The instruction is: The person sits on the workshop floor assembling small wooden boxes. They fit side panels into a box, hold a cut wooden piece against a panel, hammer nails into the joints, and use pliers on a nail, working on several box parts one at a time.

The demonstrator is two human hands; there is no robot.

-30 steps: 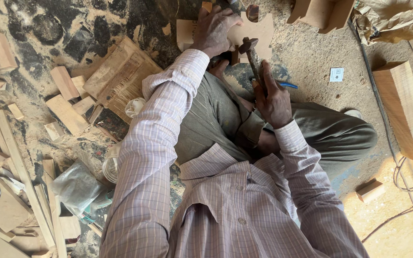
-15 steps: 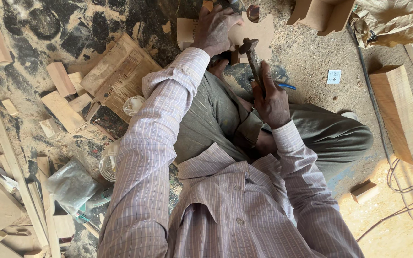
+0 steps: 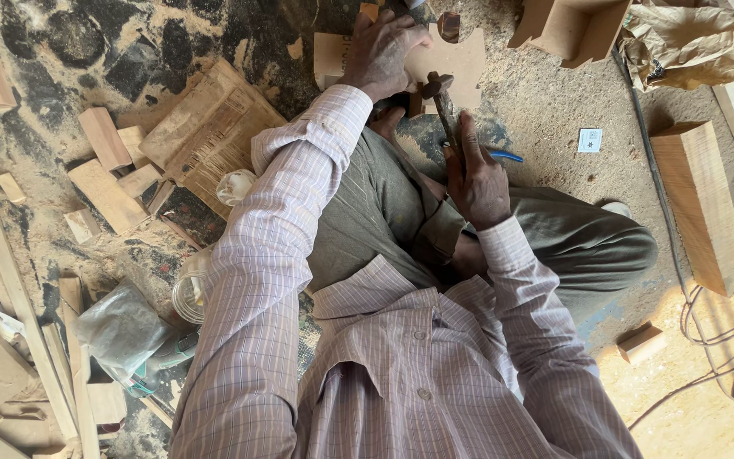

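Sawdust-strewn workshop floor [image 3: 554, 119]: seated person's left hand [image 3: 384, 51] presses flat on a cut wooden board [image 3: 460, 59]; right hand [image 3: 477, 174] is clenched around a hammer [image 3: 442, 106].

Small white square label [image 3: 590, 140] on the sawdust floor; crumpled brown paper wrapping [image 3: 686, 42] beyond.

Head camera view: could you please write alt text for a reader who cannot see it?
A seated person's right hand grips a wooden-handled hammer, while the left hand presses on a flat, pale wooden board lying on the sawdust-covered floor. Short wooden offcuts lie scattered at one side, and a long pale wooden block at the other.
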